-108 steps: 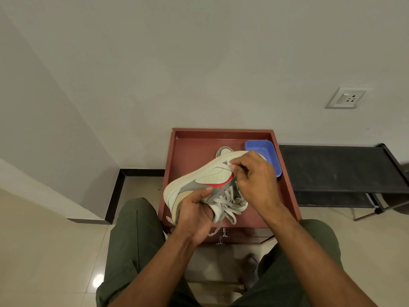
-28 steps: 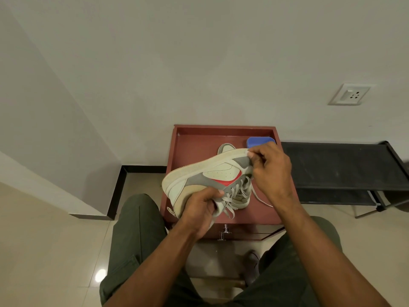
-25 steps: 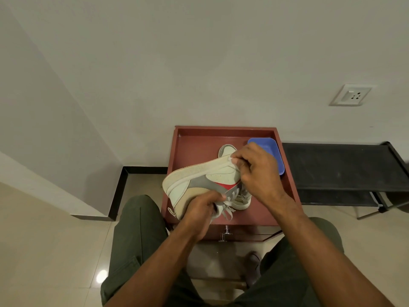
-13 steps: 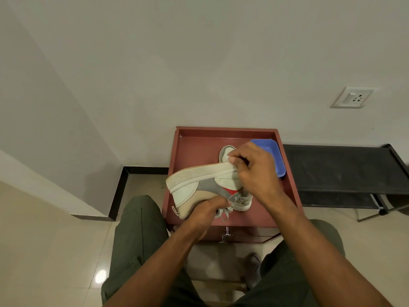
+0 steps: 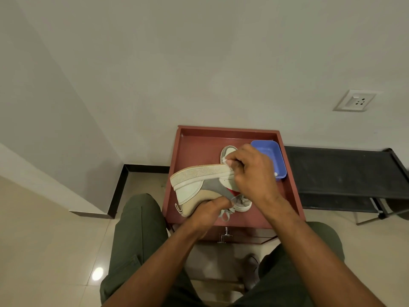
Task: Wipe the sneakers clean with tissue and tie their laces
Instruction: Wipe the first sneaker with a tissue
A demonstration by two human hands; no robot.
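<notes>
A white, grey and beige sneaker (image 5: pixel 194 183) with a red mark is held on its side above the red tray (image 5: pixel 188 147), its pale sole turned up and away from me. My left hand (image 5: pixel 208 209) grips its upper near the laces from below. My right hand (image 5: pixel 250 171) pinches a small piece of white tissue (image 5: pixel 226 161) against the sole's edge. A second sneaker (image 5: pixel 229 151) lies on the tray behind, mostly hidden by my right hand. Loose grey laces (image 5: pixel 228 212) hang below my left hand.
A blue plastic dish (image 5: pixel 271 156) sits at the tray's far right. The tray tops a small red cabinet with a metal handle (image 5: pixel 224 232). A black low rack (image 5: pixel 343 173) stands to the right by the wall. My legs in green trousers flank the cabinet.
The sneaker has been rolled so its sole faces up more. My right hand with the tissue has shifted from the side panel onto the sole's edge. My left hand keeps its grip.
</notes>
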